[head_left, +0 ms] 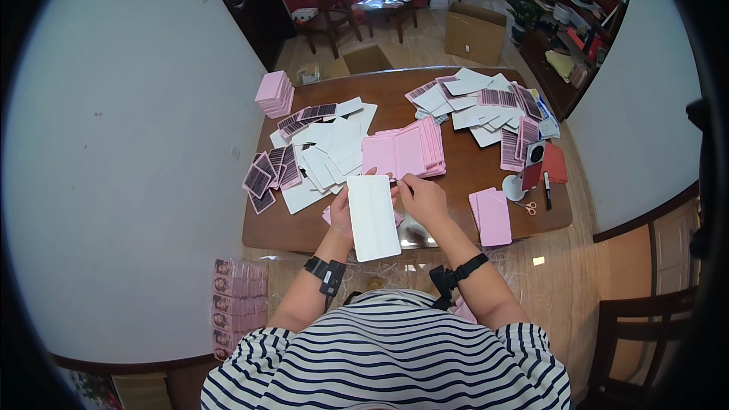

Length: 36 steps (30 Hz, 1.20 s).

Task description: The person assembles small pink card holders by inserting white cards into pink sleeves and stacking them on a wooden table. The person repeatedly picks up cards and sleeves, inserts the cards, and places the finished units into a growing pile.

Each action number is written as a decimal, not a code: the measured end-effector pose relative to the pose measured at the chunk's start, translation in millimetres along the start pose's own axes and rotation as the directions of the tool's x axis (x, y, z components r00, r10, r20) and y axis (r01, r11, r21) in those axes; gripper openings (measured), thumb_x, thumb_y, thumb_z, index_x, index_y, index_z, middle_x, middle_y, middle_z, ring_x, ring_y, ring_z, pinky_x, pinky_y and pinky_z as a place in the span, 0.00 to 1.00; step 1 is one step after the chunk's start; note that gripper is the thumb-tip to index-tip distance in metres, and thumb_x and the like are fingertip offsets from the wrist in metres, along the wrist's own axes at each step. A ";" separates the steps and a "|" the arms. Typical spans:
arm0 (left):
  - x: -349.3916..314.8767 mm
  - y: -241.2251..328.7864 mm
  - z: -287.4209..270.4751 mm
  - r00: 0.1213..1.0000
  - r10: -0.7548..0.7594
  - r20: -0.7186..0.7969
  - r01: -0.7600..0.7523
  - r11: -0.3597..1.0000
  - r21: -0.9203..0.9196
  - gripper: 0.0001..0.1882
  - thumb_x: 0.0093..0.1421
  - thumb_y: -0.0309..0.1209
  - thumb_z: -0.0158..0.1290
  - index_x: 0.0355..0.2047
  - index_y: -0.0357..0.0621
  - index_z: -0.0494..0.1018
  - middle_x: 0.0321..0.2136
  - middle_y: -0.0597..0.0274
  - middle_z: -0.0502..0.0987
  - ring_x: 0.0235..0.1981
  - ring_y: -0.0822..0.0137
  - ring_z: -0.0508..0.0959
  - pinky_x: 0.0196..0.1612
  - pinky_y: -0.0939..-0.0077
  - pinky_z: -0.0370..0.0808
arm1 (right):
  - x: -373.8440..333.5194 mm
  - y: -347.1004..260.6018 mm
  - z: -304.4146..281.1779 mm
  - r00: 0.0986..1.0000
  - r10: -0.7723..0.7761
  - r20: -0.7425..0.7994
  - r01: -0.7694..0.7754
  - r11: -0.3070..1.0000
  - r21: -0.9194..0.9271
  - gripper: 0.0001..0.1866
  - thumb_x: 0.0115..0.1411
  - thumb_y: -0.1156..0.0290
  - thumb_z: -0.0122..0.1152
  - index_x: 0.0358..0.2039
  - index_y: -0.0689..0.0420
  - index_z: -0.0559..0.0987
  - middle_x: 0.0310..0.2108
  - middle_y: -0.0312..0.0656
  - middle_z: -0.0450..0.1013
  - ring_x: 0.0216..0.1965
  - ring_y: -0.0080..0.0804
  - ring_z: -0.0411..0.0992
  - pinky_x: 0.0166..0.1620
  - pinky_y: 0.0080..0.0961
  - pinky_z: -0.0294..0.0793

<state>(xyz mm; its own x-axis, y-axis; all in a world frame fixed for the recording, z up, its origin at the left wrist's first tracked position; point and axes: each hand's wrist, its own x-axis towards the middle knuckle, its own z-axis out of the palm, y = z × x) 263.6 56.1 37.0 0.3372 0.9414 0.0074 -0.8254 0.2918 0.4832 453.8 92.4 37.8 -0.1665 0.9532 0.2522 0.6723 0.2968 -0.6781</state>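
A white rectangular card [373, 217] is held over the table's near edge. My left hand [342, 211] is closed round its left side, with fingertips showing above the top edge. My right hand [423, 199] is closed in a pinch by the card's upper right corner; something small and dark shows at its fingertips, too small to name. Just beyond both hands lies an overlapping stack of pink folders [402, 148]. Part of a pink piece and a clear shiny sheet [414, 234] show beneath my hands, partly hidden.
White cards and dark-striped pink sheets [323, 144] pile at left, more [486, 106] at right. A pink stack [274, 93] stands at the far left corner. Pink cards [492, 216], scissors [526, 207], a marker [547, 190] and a phone on a stand [533, 163] sit at right.
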 end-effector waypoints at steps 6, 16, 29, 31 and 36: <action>2.4 -2.2 -23.6 1.000 -0.006 0.005 0.006 1.000 0.018 0.36 0.70 0.53 0.40 0.71 0.45 0.56 0.66 0.38 0.64 0.61 0.40 0.72 0.63 0.47 0.71 | -10.6 22.7 -3.8 0.982 -0.169 0.086 0.167 0.986 0.029 0.12 0.63 0.59 0.55 0.29 0.52 0.81 0.26 0.49 0.79 0.29 0.53 0.78 0.32 0.47 0.76; -17.3 35.2 -143.3 0.466 0.235 -0.853 -0.215 0.965 0.148 0.18 0.70 0.51 0.50 0.39 0.50 0.74 0.38 0.61 0.79 0.38 0.61 0.80 0.42 0.58 0.79 | -140.9 145.8 8.0 0.492 0.200 0.847 0.286 0.882 -0.375 0.19 0.55 0.51 0.65 0.34 0.55 0.84 0.31 0.53 0.80 0.35 0.52 0.79 0.41 0.48 0.78; -50.1 -49.8 -179.6 0.224 0.326 -0.919 0.047 0.938 0.344 0.33 0.65 0.58 0.52 0.61 0.48 0.70 0.60 0.49 0.69 0.59 0.51 0.70 0.60 0.45 0.64 | -20.5 65.3 74.3 0.932 -0.029 0.362 -0.007 0.995 0.098 0.12 0.59 0.63 0.69 0.40 0.55 0.85 0.30 0.54 0.79 0.32 0.52 0.80 0.36 0.38 0.77; -60.4 -48.3 -203.1 0.097 0.692 -0.715 0.454 0.608 0.651 0.35 0.63 0.54 0.57 0.64 0.46 0.68 0.60 0.48 0.70 0.62 0.44 0.66 0.65 0.41 0.59 | -17.1 70.3 51.7 0.932 0.043 0.360 -0.070 0.996 0.062 0.11 0.59 0.65 0.69 0.40 0.57 0.84 0.28 0.54 0.78 0.27 0.49 0.78 0.33 0.35 0.75; -63.9 -48.1 -240.2 0.307 0.816 -0.490 0.807 0.050 0.588 0.25 0.56 0.39 0.63 0.54 0.49 0.79 0.47 0.62 0.78 0.54 0.51 0.69 0.59 0.53 0.62 | -23.8 74.1 -11.5 0.806 0.182 0.563 -0.272 0.959 0.081 0.10 0.62 0.73 0.67 0.42 0.65 0.82 0.25 0.35 0.75 0.28 0.18 0.67 0.34 0.21 0.69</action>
<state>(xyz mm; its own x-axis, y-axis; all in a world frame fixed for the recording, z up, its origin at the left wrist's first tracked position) 173.0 22.6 -197.0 -0.7919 0.6098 -0.0324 0.4973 0.6748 0.5453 515.9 91.1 -10.5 -0.4184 0.8541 -0.3089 0.6319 0.0294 -0.7745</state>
